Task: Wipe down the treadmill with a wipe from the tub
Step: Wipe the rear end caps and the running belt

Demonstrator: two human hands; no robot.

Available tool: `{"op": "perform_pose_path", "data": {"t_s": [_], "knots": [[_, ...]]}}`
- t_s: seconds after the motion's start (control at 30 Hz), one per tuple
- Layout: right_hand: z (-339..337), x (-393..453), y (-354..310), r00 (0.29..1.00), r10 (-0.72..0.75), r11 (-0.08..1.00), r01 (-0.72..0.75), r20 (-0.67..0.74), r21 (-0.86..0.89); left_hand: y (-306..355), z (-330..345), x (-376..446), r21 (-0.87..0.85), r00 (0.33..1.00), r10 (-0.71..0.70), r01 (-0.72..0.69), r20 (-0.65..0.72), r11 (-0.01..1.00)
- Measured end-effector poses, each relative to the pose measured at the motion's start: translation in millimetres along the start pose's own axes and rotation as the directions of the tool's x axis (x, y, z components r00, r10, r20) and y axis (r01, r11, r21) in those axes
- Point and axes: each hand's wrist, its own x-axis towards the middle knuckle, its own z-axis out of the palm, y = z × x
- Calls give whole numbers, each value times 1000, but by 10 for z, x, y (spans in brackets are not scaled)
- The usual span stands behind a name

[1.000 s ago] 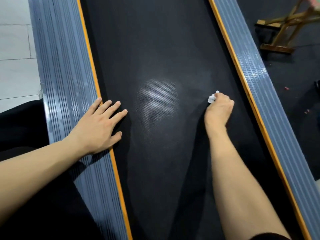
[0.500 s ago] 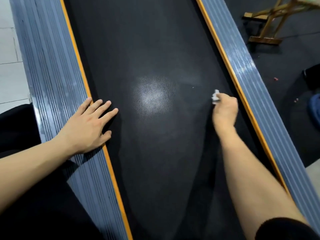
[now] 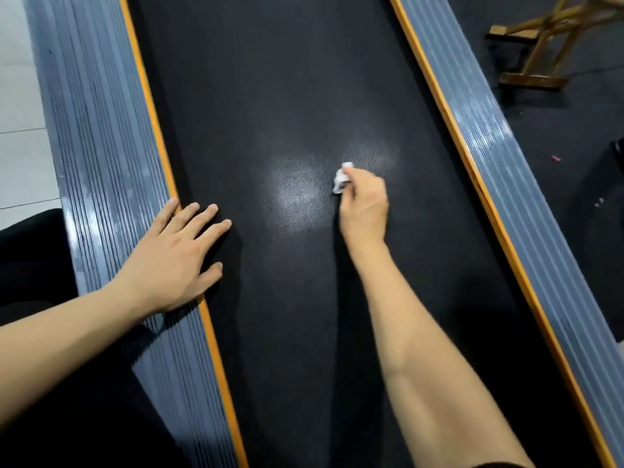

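Observation:
The treadmill's black belt runs up the middle of the view between two grey ribbed side rails with orange inner edges. My right hand presses a small crumpled white wipe onto the belt near its centre, beside a shiny patch. Only a bit of the wipe shows past my fingers. My left hand lies flat with fingers spread, its palm on the left side rail and its fingertips on the belt. No tub of wipes is in view.
The right side rail borders dark rubber flooring. A wooden folding stand sits on that floor at the top right. Pale floor tiles lie left of the treadmill. Black clothing fills the lower left.
My right hand has slid the wipe leftward from near the right rail toward the belt's centre. My left hand has stayed planted on the left rail.

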Motion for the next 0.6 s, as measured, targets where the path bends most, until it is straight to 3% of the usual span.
{"op": "perform_pose_path", "data": {"t_s": [0.17,0.3,0.37,0.43,0.5,0.53,0.6], "knots": [[336,-472,-569,918,-342,939,327,202,106,-12,5,-20,19,1000,18,-18,1,1000],[274,-299,-250,845,-484,872,487,228,49,-18,-7,-21,17,1000,11,-11,16,1000],[179,-47,160,921,-366,923,378,135,-77,-27,-20,-27,12,1000,20,-20,22,1000],[25,153,581,989,-145,969,143,3,-200,-35,-28,-36,8,1000,13,-13,15,1000],[2,164,652,994,31,968,-55,-101,-244,-8,-26,-33,-2,1000,11,-11,14,1000],[79,139,493,990,56,966,-85,-126,-242,12,-37,-21,-17,1000,8,-8,6,1000],[421,-14,-92,996,-57,986,46,-66,-160,28,-71,-6,-62,1000,-13,12,-15,998]]}}
